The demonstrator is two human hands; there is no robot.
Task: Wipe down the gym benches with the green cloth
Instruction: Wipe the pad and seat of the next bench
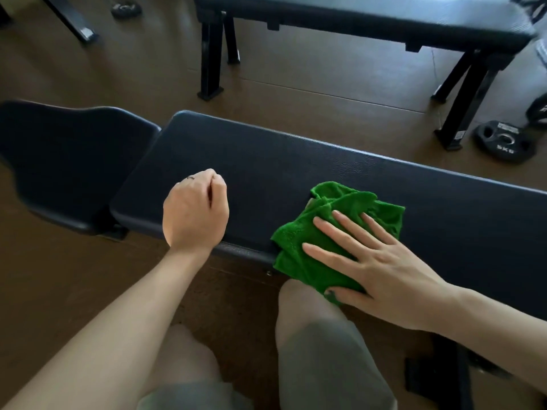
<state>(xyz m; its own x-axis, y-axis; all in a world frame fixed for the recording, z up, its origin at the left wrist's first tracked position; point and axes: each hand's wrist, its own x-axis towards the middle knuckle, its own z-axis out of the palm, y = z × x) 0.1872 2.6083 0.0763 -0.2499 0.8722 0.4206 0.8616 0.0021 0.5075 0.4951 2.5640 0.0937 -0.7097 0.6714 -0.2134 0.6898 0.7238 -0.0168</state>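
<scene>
A dark padded gym bench (pixel 296 167) runs across the middle of the view. The crumpled green cloth (pixel 299 241) lies on its near edge, partly hanging over the side. My right hand (pixel 376 261) presses flat on the cloth, fingers straight and spread. My left hand (pixel 195 211) is curled into a loose fist and rests on the bench pad to the left of the cloth, holding nothing. A second black bench (pixel 370 22) stands farther back.
A separate seat pad (pixel 68 161) adjoins the near bench on the left. A 5 kg weight plate (pixel 503 145) lies on the brown floor at right, beside the far bench's leg (pixel 455 113). Another small plate (pixel 125 8) lies at the top left. My knees are below the bench.
</scene>
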